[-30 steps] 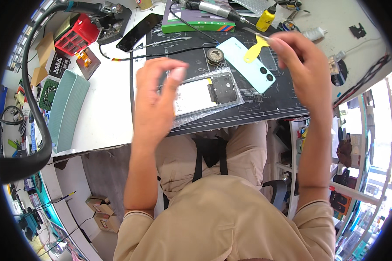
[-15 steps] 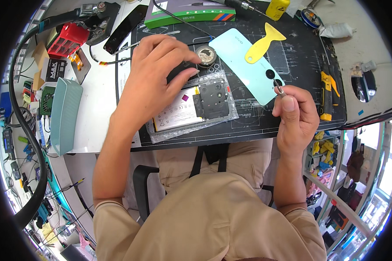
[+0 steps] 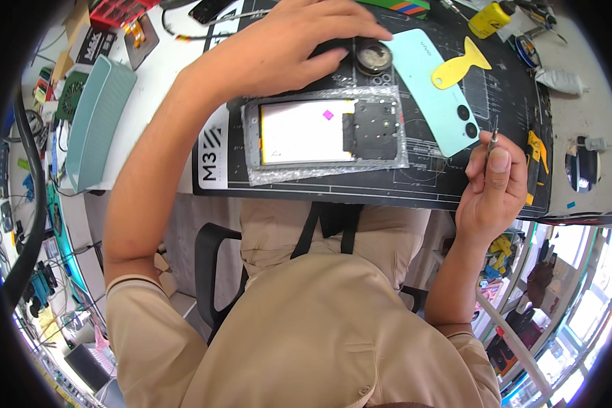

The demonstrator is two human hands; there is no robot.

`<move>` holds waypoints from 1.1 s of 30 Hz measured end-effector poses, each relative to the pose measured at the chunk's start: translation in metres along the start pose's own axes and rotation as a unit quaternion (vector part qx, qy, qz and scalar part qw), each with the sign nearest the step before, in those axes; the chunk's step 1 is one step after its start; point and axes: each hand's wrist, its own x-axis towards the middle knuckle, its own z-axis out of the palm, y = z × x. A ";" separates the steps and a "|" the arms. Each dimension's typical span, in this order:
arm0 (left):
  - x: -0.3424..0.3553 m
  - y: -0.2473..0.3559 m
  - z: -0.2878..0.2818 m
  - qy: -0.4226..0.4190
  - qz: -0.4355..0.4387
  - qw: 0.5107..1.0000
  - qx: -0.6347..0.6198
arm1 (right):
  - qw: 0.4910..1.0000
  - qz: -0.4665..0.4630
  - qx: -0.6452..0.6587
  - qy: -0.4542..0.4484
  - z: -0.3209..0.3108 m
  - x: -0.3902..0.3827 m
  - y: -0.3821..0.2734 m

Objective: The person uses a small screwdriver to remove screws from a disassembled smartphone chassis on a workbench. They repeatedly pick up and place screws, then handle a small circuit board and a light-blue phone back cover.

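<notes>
My right hand (image 3: 491,187) clamped on a slim metal tool (image 3: 492,141), my left hand (image 3: 296,46), fingers apart, near a round tin (image 3: 374,58)

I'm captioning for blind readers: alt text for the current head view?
A person's right hand holds a slim metal tool; the left hand is near a round tin. An opened phone lies on bubble wrap, a yellow scraper partly on a mint phone cover.

Mat's white panel (image 3: 213,153): my 11 o'clock, big black characters.
Teal back cover (image 3: 434,95): my 1 o'clock, dark lettering.
Black box (image 3: 94,46): between my 10 and 11, white letters.
Yellow bottle (image 3: 491,20): my 1 o'clock, dark sign.
Battery (image 3: 306,134): my 12, purple diamond label.
</notes>
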 end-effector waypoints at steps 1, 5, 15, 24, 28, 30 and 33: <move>0.000 0.000 0.002 0.032 0.017 0.999 0.005 | 1.000 0.004 0.000 -0.001 0.000 0.001 0.001; -0.005 0.010 0.000 0.080 0.005 0.996 0.023 | 1.000 0.015 -0.013 0.008 0.005 0.003 -0.001; -0.005 0.011 0.019 0.147 0.074 0.978 0.130 | 0.994 0.016 -0.098 0.042 0.022 0.002 -0.005; -0.017 0.039 0.019 0.173 -0.073 0.926 -0.328 | 0.992 0.001 -0.113 0.051 0.026 -0.001 -0.005; -0.039 0.063 0.018 0.193 -0.081 0.764 -0.611 | 0.986 -0.036 -0.161 0.016 0.047 0.002 -0.031; -0.051 0.071 0.025 0.214 -0.074 0.710 -0.667 | 0.979 -0.073 -0.187 -0.035 0.064 0.006 -0.057; -0.055 0.083 0.038 0.255 -0.040 0.626 -0.736 | 0.964 -0.103 -0.225 -0.095 0.079 0.009 -0.088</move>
